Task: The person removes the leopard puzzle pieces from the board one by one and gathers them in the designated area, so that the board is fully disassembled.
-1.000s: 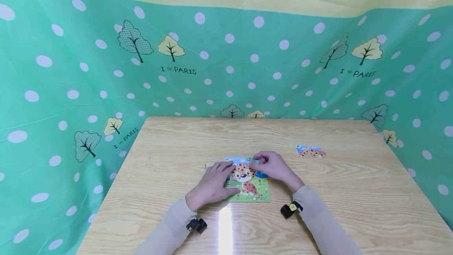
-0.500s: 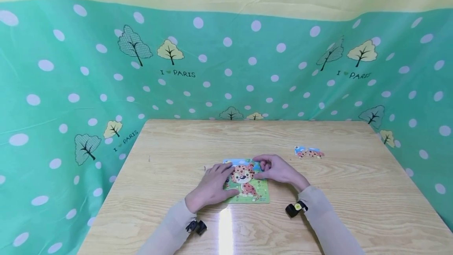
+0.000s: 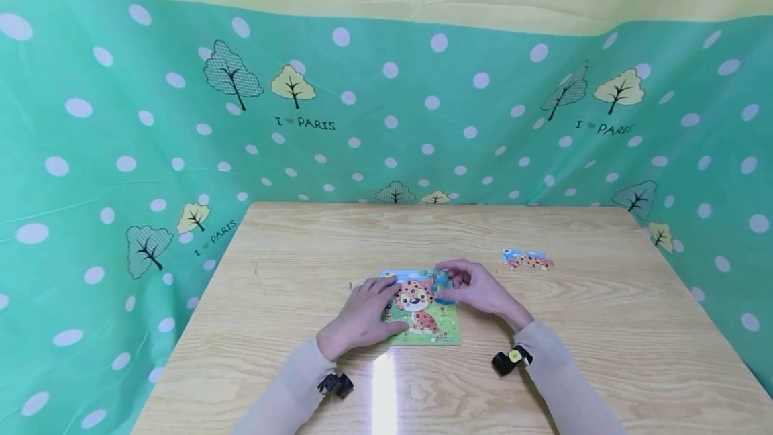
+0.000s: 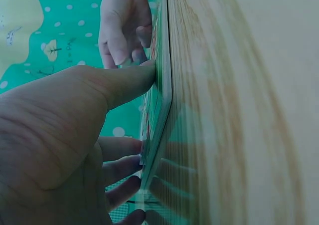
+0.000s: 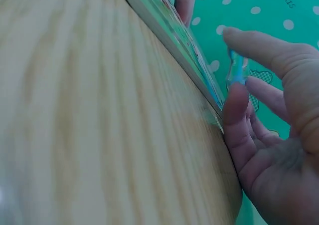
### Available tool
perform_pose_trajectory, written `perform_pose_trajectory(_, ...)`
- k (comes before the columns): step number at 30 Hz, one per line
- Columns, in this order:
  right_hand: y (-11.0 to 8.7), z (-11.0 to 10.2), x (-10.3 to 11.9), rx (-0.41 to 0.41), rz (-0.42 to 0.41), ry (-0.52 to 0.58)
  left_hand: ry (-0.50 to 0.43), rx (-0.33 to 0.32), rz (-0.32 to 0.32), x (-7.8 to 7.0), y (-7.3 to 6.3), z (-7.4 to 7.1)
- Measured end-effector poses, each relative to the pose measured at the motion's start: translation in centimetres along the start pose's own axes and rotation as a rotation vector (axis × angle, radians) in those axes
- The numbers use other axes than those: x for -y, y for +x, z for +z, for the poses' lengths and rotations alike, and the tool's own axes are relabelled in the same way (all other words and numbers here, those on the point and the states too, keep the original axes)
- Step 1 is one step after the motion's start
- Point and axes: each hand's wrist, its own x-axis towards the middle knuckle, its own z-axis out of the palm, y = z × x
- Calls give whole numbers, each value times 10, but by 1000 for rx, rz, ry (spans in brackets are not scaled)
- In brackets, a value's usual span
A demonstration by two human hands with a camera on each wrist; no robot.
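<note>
A leopard jigsaw puzzle (image 3: 425, 321) lies flat on the table, with green grass and a blue sky printed on it. My left hand (image 3: 362, 314) rests on its left side, fingers spread and thumb (image 4: 132, 80) on the near part of the board. At the upper right corner of the puzzle, my right hand (image 3: 483, 294) pinches a blue-and-green puzzle piece (image 5: 237, 68) between thumb and fingers. In the right wrist view that piece is tilted on edge, beside the board's rim. The left fingers hide the puzzle's left edge.
Several loose puzzle pieces (image 3: 527, 260) with blue sky and leopard spots lie together farther back, right of the puzzle. A wooden table (image 3: 302, 240) spreads all around. Behind it hangs a green dotted curtain (image 3: 386, 106).
My right hand has shifted slightly to the right, and more of the puzzle's upper right corner and the pinched piece shows. The left hand stays on the board.
</note>
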Motion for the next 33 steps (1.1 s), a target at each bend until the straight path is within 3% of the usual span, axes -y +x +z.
perform_pose_trajectory(8,-4,-7,-6,27,-8,97,-11,-10,7,0,1,-1)
perform_pose_trajectory(13,-7,-12,-10,1,10,113,-16,-5,7,-1,1,-1)
perform_pose_trajectory(22,-15,-22,-15,-35,30,84,-11,-6,2,1,0,-1)
perform_pose_trajectory(33,-24,-30,-14,-92,45,-35,-5,-14,10,1,0,0)
